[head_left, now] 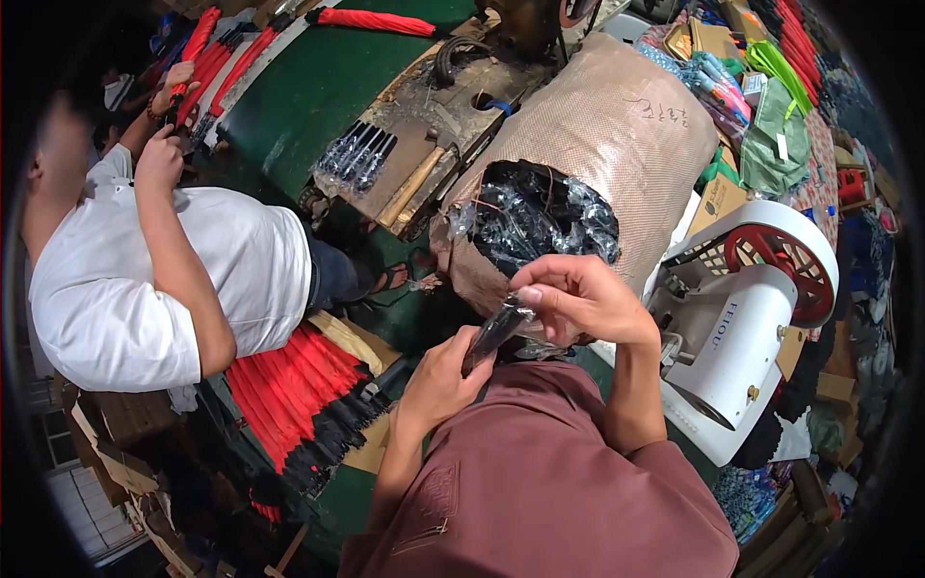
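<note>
A black umbrella handle (494,337) in clear plastic wrap is in front of my body. My left hand (441,383) is closed round its lower part. With thumb and forefinger, my right hand (588,306) pinches the wrap at its upper end; the other fingers are curled. Just beyond my hands lies a large woven sack (602,125) with a torn opening. Black pieces in clear plastic (540,217) fill that opening. More wrapped black handles (356,154) lie in a row on the worn wooden bench (424,111).
At the right stands a white sewing machine (732,328) with a red wheel. A co-worker in a white shirt (193,270) stands at the left, holding a red umbrella (198,43). Several folded red umbrellas (299,390) are piled below. Packages and cardboard crowd the far right.
</note>
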Available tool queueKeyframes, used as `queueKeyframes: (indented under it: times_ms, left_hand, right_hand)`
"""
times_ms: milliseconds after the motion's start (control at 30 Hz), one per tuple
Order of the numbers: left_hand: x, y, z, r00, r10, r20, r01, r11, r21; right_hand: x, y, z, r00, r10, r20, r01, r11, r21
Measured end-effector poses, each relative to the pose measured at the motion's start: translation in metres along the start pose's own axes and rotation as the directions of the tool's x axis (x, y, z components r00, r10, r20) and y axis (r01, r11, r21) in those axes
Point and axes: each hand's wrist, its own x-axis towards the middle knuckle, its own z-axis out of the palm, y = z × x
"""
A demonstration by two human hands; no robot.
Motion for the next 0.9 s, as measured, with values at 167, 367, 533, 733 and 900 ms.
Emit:
queueKeyframes:
  times_ms: [167, 367, 533, 733, 900]
  left_hand:
    - [-0.007, 0.01, -0.01, 0.997, -0.072, 0.011, 0.073, 0.993, -0.095]
    - [-0.017, 0.004, -0.015, 0.996, -0.087, -0.024, 0.084, 0.99, -0.114]
    - [-0.022, -0.009, -0.01, 0.99, -0.103, -0.098, 0.082, 0.976, -0.203]
    - [-0.023, -0.001, -0.017, 0.988, -0.135, -0.068, 0.122, 0.978, -0.168]
    - [-0.028, -0.01, -0.014, 0.982, -0.134, -0.135, 0.102, 0.971, -0.218]
  right_hand:
    - [0.019, 0.019, 0.001, 0.994, -0.103, 0.027, 0.1, 0.989, 0.111]
    - [0.035, 0.023, 0.0, 0.898, -0.268, -0.348, 0.314, 0.946, 0.081]
    - [0.036, 0.008, 0.015, 0.962, -0.159, -0.221, 0.199, 0.965, 0.171]
    - [0.044, 0.017, 0.012, 0.995, -0.096, -0.004, 0.095, 0.977, 0.189]
    - [0.05, 0.023, -0.003, 0.9, -0.282, -0.332, 0.305, 0.952, 0.018]
